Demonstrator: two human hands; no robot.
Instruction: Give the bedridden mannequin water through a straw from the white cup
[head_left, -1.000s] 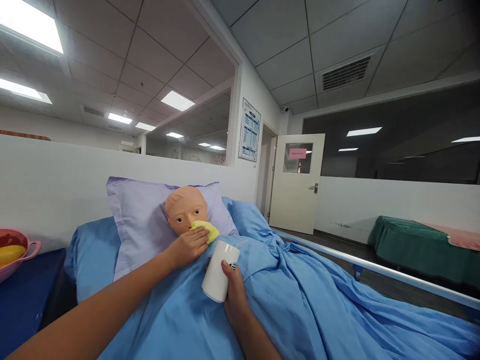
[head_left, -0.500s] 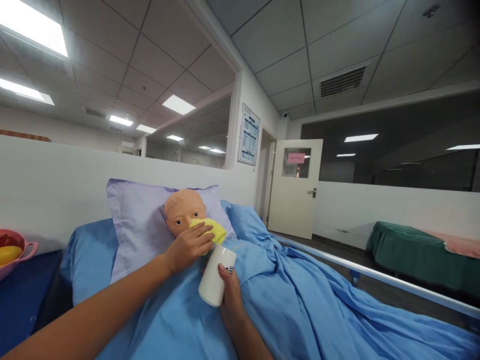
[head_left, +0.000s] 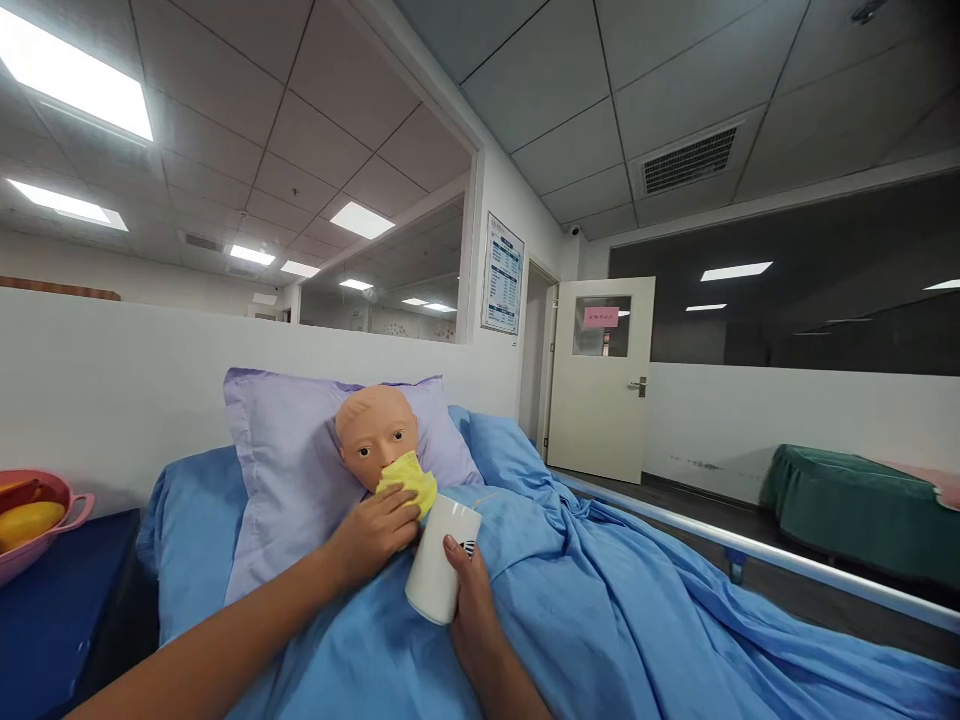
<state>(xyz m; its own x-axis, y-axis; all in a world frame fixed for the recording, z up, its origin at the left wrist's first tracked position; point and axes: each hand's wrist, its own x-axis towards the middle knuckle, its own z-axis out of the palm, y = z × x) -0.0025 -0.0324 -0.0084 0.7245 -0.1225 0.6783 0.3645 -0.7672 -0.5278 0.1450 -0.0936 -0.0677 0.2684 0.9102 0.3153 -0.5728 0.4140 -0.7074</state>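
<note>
Now I have the left hand (head_left: pixel 381 530) holding the yellow cloth (head_left: pixel 409 480) at the lower face of the manikin (head_left: pixel 376 415), seemingly wiping, while the right hand (head_left: pixel 472 595) grips the tilted white cup (head_left: pixel 435 562) alongside, so next calls for steadiness.

Pink basin (head_left: pixel 26 562) on blue tabletop (head_left: pixel 52 630); framed notice (head_left: pixel 502 275) on wall (head_left: pixel 496 375); open cream door (head_left: pixel 596 415); green cloth (head_left: pixel 832 510) farther right.

White walls (head_left: pixel 165 365); cream door (head_left: pixel 596 410) open; dark window (head_left: pixel 795 305) right; ceiling lights (head_left: pixel 75 75) lit.
</note>
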